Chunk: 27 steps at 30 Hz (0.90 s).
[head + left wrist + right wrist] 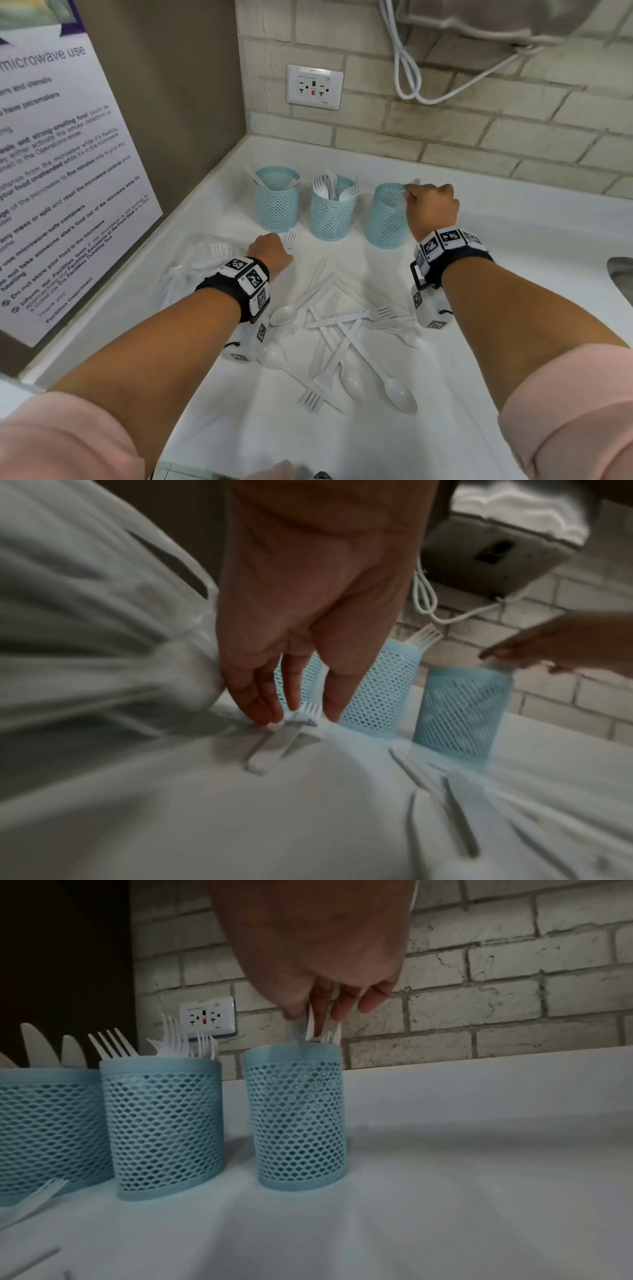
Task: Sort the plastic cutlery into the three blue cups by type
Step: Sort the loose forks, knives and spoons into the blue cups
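Three blue mesh cups stand in a row on the white counter. The left cup [276,202] holds knives and the middle cup [331,212] holds forks. My right hand [430,205] hovers over the rim of the right cup [386,219], its fingertips [342,1010] pinching white cutlery [313,1027] whose type I cannot tell. My left hand [270,251] is low on the counter in front of the left cup, thumb and fingers [260,710] closing on the head of a white fork [310,712]. A loose pile of forks, knives and spoons [342,329] lies between my forearms.
A crumpled clear plastic bag [202,260] lies left of my left hand, against the side wall with a poster. Behind the cups is a brick wall with a socket [314,86] and a hanging white cable [407,68]. A sink edge [621,277] shows at the far right.
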Motion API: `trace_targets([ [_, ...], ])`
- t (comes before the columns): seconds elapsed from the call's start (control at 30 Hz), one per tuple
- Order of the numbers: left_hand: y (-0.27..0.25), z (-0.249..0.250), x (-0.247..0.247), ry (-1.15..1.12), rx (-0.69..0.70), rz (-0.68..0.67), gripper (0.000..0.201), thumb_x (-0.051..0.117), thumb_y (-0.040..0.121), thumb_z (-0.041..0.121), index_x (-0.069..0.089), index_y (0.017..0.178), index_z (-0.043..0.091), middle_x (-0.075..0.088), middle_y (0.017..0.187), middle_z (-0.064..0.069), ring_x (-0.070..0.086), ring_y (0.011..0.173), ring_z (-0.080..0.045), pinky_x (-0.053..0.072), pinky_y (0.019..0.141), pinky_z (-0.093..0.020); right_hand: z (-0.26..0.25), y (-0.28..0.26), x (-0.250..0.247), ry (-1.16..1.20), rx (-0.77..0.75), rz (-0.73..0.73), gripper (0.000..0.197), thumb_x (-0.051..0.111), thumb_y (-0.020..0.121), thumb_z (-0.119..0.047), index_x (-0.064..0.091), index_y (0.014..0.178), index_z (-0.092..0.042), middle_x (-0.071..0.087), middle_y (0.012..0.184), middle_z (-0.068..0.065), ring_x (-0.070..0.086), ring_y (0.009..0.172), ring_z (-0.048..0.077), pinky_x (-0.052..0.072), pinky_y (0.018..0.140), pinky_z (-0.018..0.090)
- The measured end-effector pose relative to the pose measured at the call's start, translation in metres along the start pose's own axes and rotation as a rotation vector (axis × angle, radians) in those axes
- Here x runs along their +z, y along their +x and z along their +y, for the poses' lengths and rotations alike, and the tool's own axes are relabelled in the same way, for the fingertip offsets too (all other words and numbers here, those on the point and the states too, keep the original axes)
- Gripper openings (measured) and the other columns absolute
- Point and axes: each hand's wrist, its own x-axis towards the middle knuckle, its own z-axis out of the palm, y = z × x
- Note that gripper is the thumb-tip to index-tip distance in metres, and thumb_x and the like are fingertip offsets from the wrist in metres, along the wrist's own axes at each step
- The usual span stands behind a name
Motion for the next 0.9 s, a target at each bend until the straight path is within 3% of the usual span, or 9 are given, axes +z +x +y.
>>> trace_targets([
  [0.1,-0.003,0.003,0.005,0.098,0.020,0.004,0.041,0.058,0.090,0.024,0.051,0.122,0.000,0.055,0.127,-0.017,0.052,0.118,-0.032,0.043,0.095,-0.035,-0.011,-0.001,-0.007,0.108,-0.184,0.244,0.025,0.055,0.082,-0.006,0.071,0.101,-0.008,0.065,0.096,0.018,0.058,0.090,0.039,0.047,0.068,0.040],
  [0.17,-0.004,0.006,0.008,0.116,0.027,0.001,0.034,0.055,0.092,0.019,0.053,0.118,-0.003,0.056,0.125,-0.018,0.053,0.116,-0.032,0.043,0.092,-0.033,-0.020,-0.005,-0.015,0.193,-0.343,0.239,0.018,0.057,0.081,-0.008,0.070,0.093,-0.007,0.063,0.087,0.016,0.060,0.077,0.034,0.049,0.059,0.035],
  [0.3,-0.011,0.012,0.006,0.121,0.025,-0.034,0.029,0.048,0.092,0.009,0.054,0.116,-0.006,0.056,0.124,-0.020,0.054,0.115,-0.033,0.044,0.090,-0.032,-0.039,-0.021,-0.027,0.100,-0.407,-0.388,0.019,0.054,0.088,-0.021,0.068,0.092,-0.009,0.068,0.082,0.008,0.064,0.077,0.028,0.047,0.068,0.030],
  [0.37,-0.016,0.014,0.003,0.116,0.030,-0.073,0.030,0.046,0.092,0.009,0.053,0.116,-0.008,0.056,0.124,-0.022,0.053,0.115,-0.034,0.044,0.091,-0.033,-0.041,-0.033,-0.023,-0.023,-0.320,-0.812,0.021,0.064,0.084,-0.030,0.069,0.090,-0.010,0.065,0.075,0.001,0.060,0.071,0.020,0.047,0.072,0.028],
  [0.43,-0.021,0.017,0.000,0.108,0.032,-0.117,0.032,0.044,0.094,0.011,0.051,0.117,-0.010,0.055,0.124,-0.023,0.052,0.116,-0.035,0.043,0.093,-0.034,-0.040,-0.046,-0.009,-0.091,-0.202,-1.045,0.032,0.074,0.076,-0.039,0.068,0.089,-0.010,0.060,0.068,-0.004,0.058,0.070,0.017,0.049,0.074,0.029],
  [0.5,-0.026,0.020,-0.003,0.089,0.036,-0.160,0.034,0.038,0.097,0.014,0.046,0.122,-0.008,0.052,0.127,-0.024,0.051,0.117,-0.035,0.042,0.094,-0.035,-0.038,-0.057,0.006,-0.132,-0.182,-1.040,0.038,0.078,0.072,-0.039,0.064,0.088,-0.008,0.060,0.073,-0.001,0.056,0.076,0.020,0.050,0.080,0.033],
  [0.63,-0.037,0.025,-0.003,0.048,0.136,-0.302,0.037,0.038,0.097,0.022,0.043,0.124,-0.004,0.054,0.115,-0.019,0.057,0.102,-0.032,0.042,0.074,-0.031,-0.040,-0.067,0.010,-0.130,-0.142,-0.992,0.032,0.077,0.074,-0.031,0.056,0.077,-0.007,0.054,0.066,0.002,0.053,0.070,0.021,0.050,0.080,0.033],
  [0.73,-0.046,0.025,0.003,0.106,0.206,-0.267,0.038,0.051,0.091,0.024,0.050,0.118,-0.002,0.056,0.120,-0.015,0.054,0.111,-0.030,0.040,0.080,-0.029,-0.038,-0.070,0.013,-0.094,-0.104,-0.976,0.033,0.076,0.075,-0.030,0.061,0.089,-0.004,0.059,0.079,0.006,0.055,0.077,0.022,0.052,0.085,0.036],
  [0.9,-0.048,0.014,0.020,0.132,0.169,-0.236,0.039,0.060,0.085,0.031,0.060,0.100,-0.004,0.062,0.111,-0.019,0.058,0.104,-0.030,0.041,0.076,-0.028,-0.037,-0.079,0.012,-0.063,-0.068,-0.928,0.042,0.076,0.073,-0.038,0.059,0.095,-0.005,0.058,0.089,0.007,0.058,0.086,0.025,0.050,0.084,0.036],
])
